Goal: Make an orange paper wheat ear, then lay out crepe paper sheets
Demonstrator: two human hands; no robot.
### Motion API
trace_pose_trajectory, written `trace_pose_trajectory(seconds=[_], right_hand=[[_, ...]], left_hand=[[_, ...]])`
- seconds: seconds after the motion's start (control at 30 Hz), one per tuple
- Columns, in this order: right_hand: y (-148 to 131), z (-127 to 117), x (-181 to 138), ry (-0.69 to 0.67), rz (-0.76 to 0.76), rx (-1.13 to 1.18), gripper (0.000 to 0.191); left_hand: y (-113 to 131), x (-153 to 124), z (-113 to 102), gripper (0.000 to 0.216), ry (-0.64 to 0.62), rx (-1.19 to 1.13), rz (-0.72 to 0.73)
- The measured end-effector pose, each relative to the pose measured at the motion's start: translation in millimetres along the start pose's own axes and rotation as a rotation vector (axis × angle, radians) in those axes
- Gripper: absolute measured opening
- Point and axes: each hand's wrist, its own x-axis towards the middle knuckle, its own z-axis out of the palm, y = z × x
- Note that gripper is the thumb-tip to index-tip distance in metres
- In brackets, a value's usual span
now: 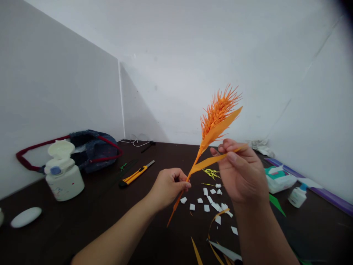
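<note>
Orange paper wheat stalk [217, 117]; both hands pinch it.

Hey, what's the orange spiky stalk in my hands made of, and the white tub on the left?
The orange stalk looks like matte paper: thin cut fringes, flat leaf strips. The white tub seems smooth plastic, faintly glossy, with a flip lid open.

A dark brown counter [110, 221] carries a yellow utility knife [136, 173]. Left of the knife stand a white tub [64, 178] with its lid open and a dark blue bag [92, 149]. Right of the knife lie white paper scraps [212, 201]; farther right are a tissue pack [280, 181] and a small white bottle [297, 197].
</note>
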Motion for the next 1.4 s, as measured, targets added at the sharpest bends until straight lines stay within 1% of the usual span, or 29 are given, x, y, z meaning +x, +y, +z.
trace_pose_trajectory(seconds=[0.13,0.23,0.3,0.37,0.43,0.47,0.5,0.57,0.67,0.73,0.8,0.93,1.1,1.23,1.33,1.4], right_hand=[[-22,-4,-2,-0.014,-0.106,-0.017,0.01],[-28,-6,-2,0.02,-0.127,0.008,0.01],[-21,-7,0,0.085,-0.11,0.053,0.009],[-5,-6,2,0.153,-0.065,0.088,0.009],[17,-5,2,0.186,0.022,0.046,0.01],[29,-3,1,0.17,0.083,-0.02,0.011],[41,-1,-2,0.126,0.156,-0.103,0.013],[60,4,-10,-0.044,0.316,-0.242,0.019],[75,12,-23,-0.312,0.513,-0.287,0.026],[79,16,-31,-0.415,0.586,-0.256,0.031],[80,18,-36,-0.451,0.642,-0.209,0.034],[81,19,-38,-0.423,0.753,-0.118,0.036],[82,21,-38,-0.356,0.778,-0.131,0.029],[86,25,-42,-0.308,0.795,-0.079,0.025],[88,27,-44,-0.254,0.808,0.021,0.022],[88,27,-44,-0.238,0.843,0.094,0.021]], left_hand=[[-3,1,0,0.009,0.016,0.019,0.006],[-2,1,-2,0.01,0.027,0.014,0.016],[1,1,-4,0.01,0.038,-0.041,-0.002],[5,2,-7,0.01,0.049,-0.126,-0.026],[8,3,-11,0.01,0.066,-0.227,-0.037],[8,4,-13,0.01,0.074,-0.284,-0.036],[8,5,-16,0.01,0.082,-0.344,-0.032],[7,7,-22,0.01,0.1,-0.471,-0.009],[6,10,-32,0.012,0.149,-0.615,0.049],[7,10,-38,0.013,0.182,-0.684,0.066],[8,11,-43,0.014,0.205,-0.726,0.06],[11,12,-47,0.017,0.246,-0.75,0.062],[12,13,-48,0.019,0.27,-0.754,0.069],[13,12,-47,0.02,0.243,-0.755,0.06],[14,10,-46,0.02,0.203,-0.766,0.048],[15,9,-46,0.02,0.175,-0.777,0.034]])
